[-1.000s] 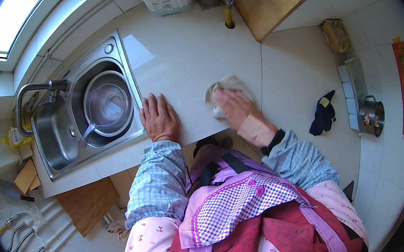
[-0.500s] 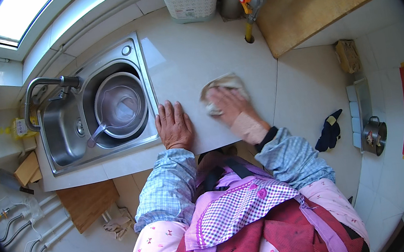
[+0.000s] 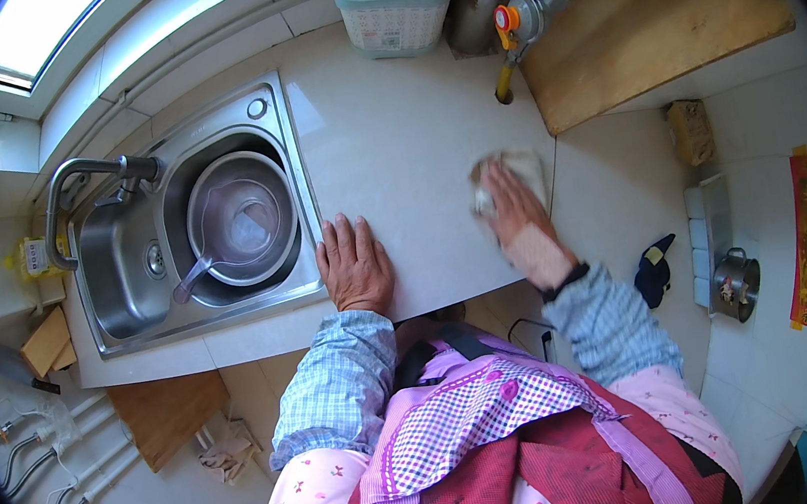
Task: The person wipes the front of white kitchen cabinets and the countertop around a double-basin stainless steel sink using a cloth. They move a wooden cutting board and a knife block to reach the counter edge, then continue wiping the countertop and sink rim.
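Observation:
My left hand (image 3: pixel 357 264) lies flat on the pale countertop (image 3: pixel 400 142), fingers stretched out, beside the right rim of the steel sink (image 3: pixel 300 179). Under my right hand (image 3: pixel 519 221) is a light cleaning cloth (image 3: pixel 527 172), pressed against the counter close to its dark seam. The fingers of that hand are slightly smeared by motion and cover part of the cloth. A round metal basin (image 3: pixel 200 181) stands in the sink's larger bowl, with a clear plastic ladle (image 3: pixel 196 272) in it, the handle resting over the rim.
A curved faucet (image 3: pixel 63 183) arches over the smaller bowl. At the back are a pale basket (image 3: pixel 393 27) with chopsticks, and a gas valve (image 3: pixel 521 18) on a yellow pipe. A wooden board (image 3: pixel 648 30) stands at the right. A pot (image 3: pixel 735 285) hangs on the right wall.
My right hand has slid to the right with the cloth, toward the counter seam. My left hand stays flat by the sink. The whole view has shifted slightly.

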A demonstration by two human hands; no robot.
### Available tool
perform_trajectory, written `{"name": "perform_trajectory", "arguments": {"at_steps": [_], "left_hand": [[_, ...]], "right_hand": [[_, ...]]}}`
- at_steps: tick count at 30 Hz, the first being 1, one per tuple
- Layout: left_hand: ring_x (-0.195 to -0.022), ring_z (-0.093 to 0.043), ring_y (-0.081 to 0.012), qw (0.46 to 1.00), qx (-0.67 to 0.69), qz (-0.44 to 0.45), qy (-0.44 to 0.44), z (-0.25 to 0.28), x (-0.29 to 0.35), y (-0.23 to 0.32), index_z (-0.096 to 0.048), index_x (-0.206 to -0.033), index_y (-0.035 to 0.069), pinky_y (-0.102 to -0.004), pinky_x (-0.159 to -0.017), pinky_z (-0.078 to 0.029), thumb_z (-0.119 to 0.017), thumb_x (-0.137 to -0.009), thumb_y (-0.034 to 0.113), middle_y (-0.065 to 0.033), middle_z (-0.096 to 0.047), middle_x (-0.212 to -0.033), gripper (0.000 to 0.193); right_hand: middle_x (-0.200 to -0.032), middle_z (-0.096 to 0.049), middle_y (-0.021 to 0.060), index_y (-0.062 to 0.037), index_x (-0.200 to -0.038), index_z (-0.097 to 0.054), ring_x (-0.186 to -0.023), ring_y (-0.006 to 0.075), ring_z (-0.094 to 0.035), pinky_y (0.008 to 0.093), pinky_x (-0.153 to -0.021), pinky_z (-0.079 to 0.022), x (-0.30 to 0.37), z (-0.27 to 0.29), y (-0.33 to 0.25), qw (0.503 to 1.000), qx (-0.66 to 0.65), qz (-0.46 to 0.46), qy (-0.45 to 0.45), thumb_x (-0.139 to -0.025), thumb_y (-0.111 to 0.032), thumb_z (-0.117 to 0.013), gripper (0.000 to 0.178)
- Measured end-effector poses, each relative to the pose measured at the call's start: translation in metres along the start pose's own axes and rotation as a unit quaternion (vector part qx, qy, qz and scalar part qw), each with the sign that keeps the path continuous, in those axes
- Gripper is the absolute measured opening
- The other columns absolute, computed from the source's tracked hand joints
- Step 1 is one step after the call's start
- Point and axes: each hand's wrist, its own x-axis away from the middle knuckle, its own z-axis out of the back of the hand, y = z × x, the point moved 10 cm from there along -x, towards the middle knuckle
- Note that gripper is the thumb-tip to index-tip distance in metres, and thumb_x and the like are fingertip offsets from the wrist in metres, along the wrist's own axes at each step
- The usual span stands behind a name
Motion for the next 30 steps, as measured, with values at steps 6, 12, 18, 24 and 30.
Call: {"name": "perform_trajectory", "arguments": {"at_steps": [6,12,18,24,30], "left_hand": [[-0.147,-0.030,-0.0397,1.000,0.004,-0.007,-0.003,-0.003,0.001,-0.002,-0.053,-0.143,0.011,-0.0554,-0.119,-0.019,-0.055,-0.097,0.028,-0.0189,-0.039,-0.155,0.049],[-0.147,-0.030,-0.0403,1.000,0.010,-0.012,0.001,-0.005,0.003,-0.002,-0.051,-0.143,0.010,-0.0558,-0.119,-0.019,-0.056,-0.096,0.028,-0.0194,-0.039,-0.155,0.051],[-0.148,-0.028,-0.0414,1.000,0.013,-0.012,-0.007,-0.004,0.001,0.000,-0.051,-0.144,0.009,-0.0564,-0.118,-0.019,-0.056,-0.096,0.028,-0.0205,-0.038,-0.155,0.052],[-0.148,-0.027,-0.0412,1.000,0.014,-0.010,-0.018,-0.006,0.002,-0.002,-0.050,-0.144,0.009,-0.0566,-0.119,-0.018,-0.055,-0.097,0.028,-0.0204,-0.037,-0.156,0.052],[-0.149,-0.027,-0.0406,1.000,0.022,-0.013,-0.014,-0.006,0.003,-0.003,-0.049,-0.145,0.009,-0.0565,-0.119,-0.017,-0.055,-0.097,0.029,-0.0204,-0.037,-0.156,0.052]], "right_hand": [[-0.155,-0.040,0.0166,-0.0031,-0.149,-0.040,-0.146,0.0308,-0.036,0.0405,-0.121,-0.030,0.000,0.003,0.002,0.997,0.044,0.039,0.046,-0.091,-0.020,-0.068,0.066],[-0.156,-0.040,0.0164,-0.0039,-0.150,-0.040,-0.146,0.0309,-0.035,0.0399,-0.122,-0.029,-0.078,0.012,0.011,0.994,0.035,-0.004,0.103,-0.094,-0.021,-0.064,0.063],[-0.158,-0.037,0.0138,-0.0049,-0.151,-0.038,-0.147,0.0289,-0.033,0.0381,-0.123,-0.026,-0.034,-0.029,-0.025,0.998,0.039,-0.018,-0.039,-0.096,-0.029,-0.063,0.066],[-0.159,-0.036,0.0150,-0.0043,-0.151,-0.038,-0.148,0.0294,-0.032,0.0382,-0.122,-0.026,-0.119,-0.018,-0.004,0.999,0.037,-0.020,0.033,-0.098,-0.030,-0.059,0.063],[-0.155,-0.040,0.0186,-0.0020,-0.143,-0.044,-0.145,0.0327,-0.035,0.0399,-0.121,-0.029,-0.194,-0.006,0.015,0.995,0.017,-0.083,0.061,-0.097,-0.025,-0.060,0.054]]}}
